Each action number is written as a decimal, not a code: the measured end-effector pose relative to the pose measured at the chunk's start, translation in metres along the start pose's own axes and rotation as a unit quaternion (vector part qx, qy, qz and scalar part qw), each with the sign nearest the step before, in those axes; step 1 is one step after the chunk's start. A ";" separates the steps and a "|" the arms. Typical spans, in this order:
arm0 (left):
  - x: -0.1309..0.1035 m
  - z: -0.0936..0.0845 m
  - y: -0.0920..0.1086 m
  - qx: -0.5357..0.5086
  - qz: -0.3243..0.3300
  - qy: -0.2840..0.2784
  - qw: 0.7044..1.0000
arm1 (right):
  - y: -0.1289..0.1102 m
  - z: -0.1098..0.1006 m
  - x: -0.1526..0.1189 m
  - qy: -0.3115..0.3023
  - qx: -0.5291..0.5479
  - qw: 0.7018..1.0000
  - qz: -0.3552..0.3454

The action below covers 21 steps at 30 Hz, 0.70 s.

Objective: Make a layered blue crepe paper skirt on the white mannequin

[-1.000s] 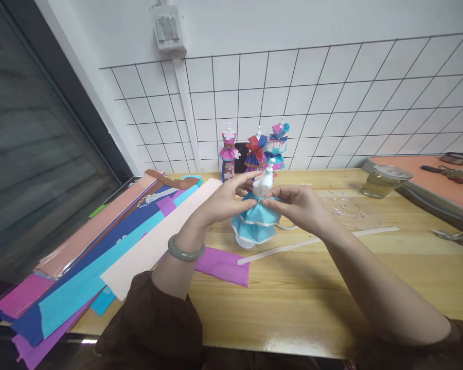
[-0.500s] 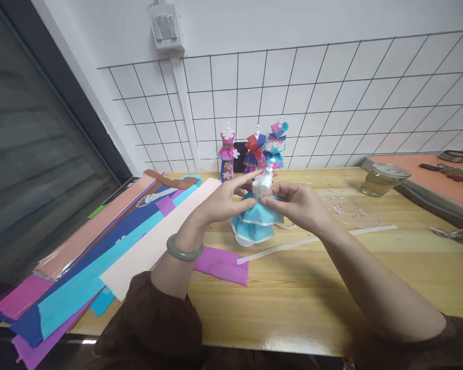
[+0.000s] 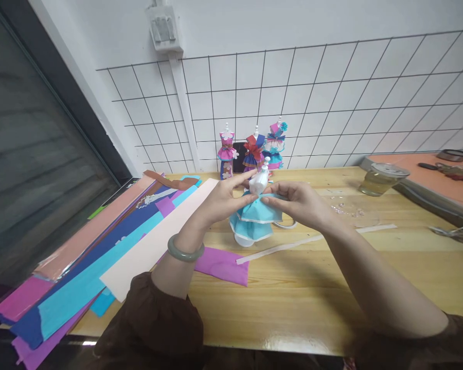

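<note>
A small white mannequin (image 3: 259, 181) stands on the table, tilted slightly, its knob top pointing up. Around it hangs a light-blue tiered paper skirt (image 3: 254, 226) with pale edging, and a white base shows below the hem. My left hand (image 3: 233, 195), a green bangle on its wrist, pinches the skirt's waist from the left, thumb in front and fingers partly hidden behind the mannequin. From the right, my right hand (image 3: 297, 203) pinches the same waist between thumb and fingers. A white ring-shaped item (image 3: 287, 225) lies partly behind the skirt.
Coloured crepe paper sheets (image 3: 135, 241) pile up on the left. A purple piece (image 3: 224, 266) and a pale strip (image 3: 281, 248) lie in front. Behind stand several dressed mannequins (image 3: 227, 149). To the right are a clear dish (image 3: 355, 211), a cup of yellowish liquid (image 3: 381, 180) and an orange surface (image 3: 416, 174).
The mannequin's top has shifted slightly left and tilts a little less. My left thumb has moved a little up along the skirt's waist; both hands keep their pinch.
</note>
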<state>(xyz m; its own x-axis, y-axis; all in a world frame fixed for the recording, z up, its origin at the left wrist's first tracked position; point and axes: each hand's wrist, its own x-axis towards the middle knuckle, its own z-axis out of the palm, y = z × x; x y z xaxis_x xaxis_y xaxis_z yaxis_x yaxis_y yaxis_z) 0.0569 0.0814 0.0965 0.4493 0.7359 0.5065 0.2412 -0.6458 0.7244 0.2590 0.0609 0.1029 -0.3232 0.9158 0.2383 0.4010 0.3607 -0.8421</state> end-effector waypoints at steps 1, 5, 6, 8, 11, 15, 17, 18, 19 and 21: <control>0.000 0.000 -0.001 0.001 -0.002 0.006 1.000 | 0.000 -0.001 0.000 0.002 0.000 1.000 -0.005; 0.002 0.002 -0.004 -0.003 -0.017 0.052 0.999 | -0.003 -0.003 -0.003 0.072 -0.085 0.988 -0.105; 0.003 0.002 -0.005 -0.008 -0.026 0.067 0.997 | -0.005 -0.003 -0.005 0.086 -0.124 0.977 -0.152; 0.005 0.003 -0.007 -0.022 -0.052 0.099 0.993 | -0.008 -0.001 -0.007 0.083 -0.204 0.945 -0.242; 0.008 0.003 -0.010 -0.056 -0.089 0.136 0.985 | -0.008 0.004 -0.008 0.062 -0.302 0.893 -0.328; 0.009 0.002 -0.008 -0.115 -0.107 0.148 0.976 | -0.001 0.011 -0.003 0.107 -0.377 0.832 -0.392; 0.009 0.002 -0.005 -0.124 -0.107 0.142 0.976 | 0.002 0.013 -0.001 0.134 -0.393 0.812 -0.409; 0.009 0.002 -0.003 -0.127 -0.107 0.135 0.977 | 0.003 0.013 -0.001 0.145 -0.398 0.804 -0.417; 0.009 0.002 -0.002 -0.131 -0.106 0.129 0.977 | 0.004 0.012 -0.001 0.153 -0.402 0.797 -0.424; 0.008 0.002 0.000 -0.139 -0.105 0.123 0.977 | 0.005 0.012 -0.002 0.161 -0.413 0.781 -0.440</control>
<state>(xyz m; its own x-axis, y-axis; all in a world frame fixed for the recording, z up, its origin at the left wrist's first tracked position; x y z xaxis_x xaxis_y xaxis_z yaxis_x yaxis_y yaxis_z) 0.0619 0.0869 0.0999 0.1866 0.8948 0.4056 0.0479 -0.4206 0.9060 0.2513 0.0589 0.0930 -0.6059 0.1975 0.7706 0.6038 0.7449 0.2838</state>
